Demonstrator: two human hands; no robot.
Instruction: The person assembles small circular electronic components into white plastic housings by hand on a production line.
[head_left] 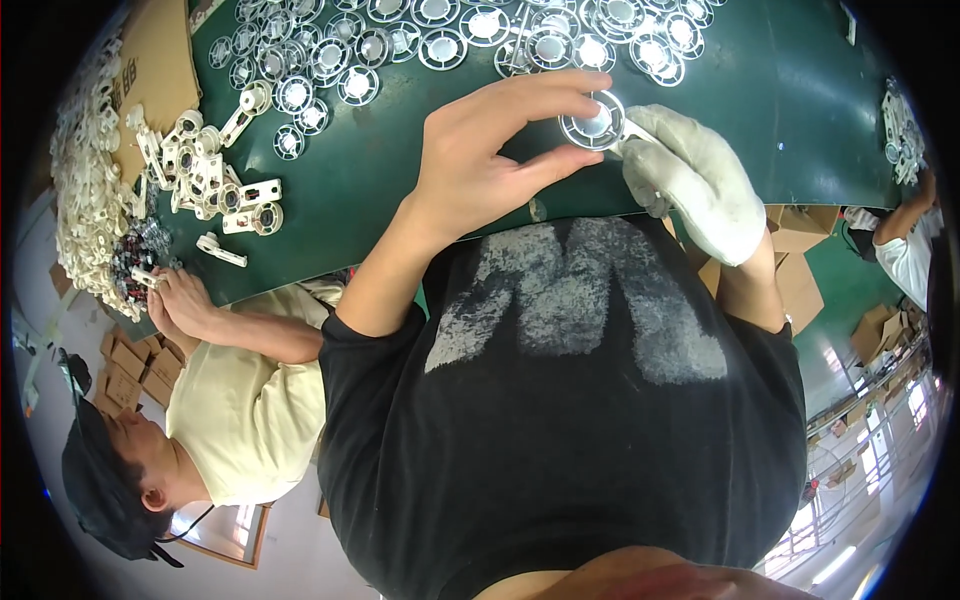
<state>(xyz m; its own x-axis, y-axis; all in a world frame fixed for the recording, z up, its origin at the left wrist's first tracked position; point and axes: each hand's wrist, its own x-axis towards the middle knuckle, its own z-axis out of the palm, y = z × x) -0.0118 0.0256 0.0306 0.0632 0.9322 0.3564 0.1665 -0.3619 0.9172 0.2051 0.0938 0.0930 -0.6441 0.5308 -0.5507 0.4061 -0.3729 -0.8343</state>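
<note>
The bare left hand (480,160) pinches a round white wheel-shaped part (594,122) with a shiny metal centre, its thumb under the rim and its forefinger curled over the top. The right hand (690,180), in a white cloth glove, meets the same part from the other side, its fingers (640,150) pressed together against the rim and a thin white arm that sticks out of it. The part is held just above the green bench (380,180), near its front edge and close to the person's black shirt. Farther back on the bench lie many more of these round parts (480,30) in loose rows. To the left is a heap of white plastic brackets (205,170), and a co-worker in a pale yellow shirt has both hands (175,300) at the bench edge beside a long pile of white pieces (85,200)
</note>
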